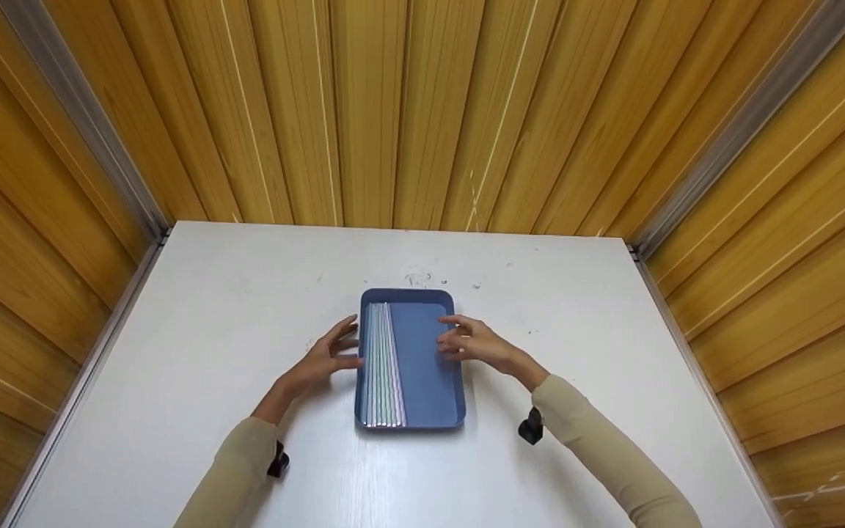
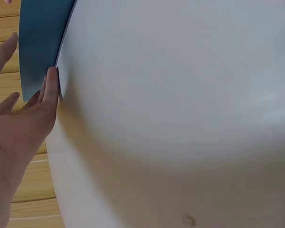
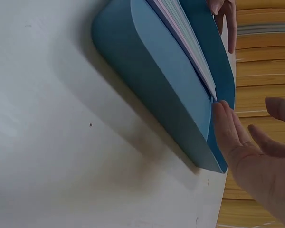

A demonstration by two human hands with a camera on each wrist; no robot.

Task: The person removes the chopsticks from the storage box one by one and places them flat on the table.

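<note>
A blue rectangular tray (image 1: 430, 367) lies on the white table. Along its left side is a row of several long, thin, pastel sticks (image 1: 386, 367) that look like drinking straws, in pale blue, green and pink. My left hand (image 1: 323, 359) is at the tray's left outer wall, fingers spread, with a fingertip against the wall in the left wrist view. Over the right rim reaches my right hand (image 1: 477, 342), its fingers loosely bent above the bare part of the tray. Nothing shows between the fingers of either hand.
The white table (image 1: 232, 293) has small dark marks (image 1: 419, 279) behind the tray. Wood-patterned walls (image 1: 364, 110) enclose the table at the back and both sides, with grey metal posts (image 1: 92, 117) at the corners.
</note>
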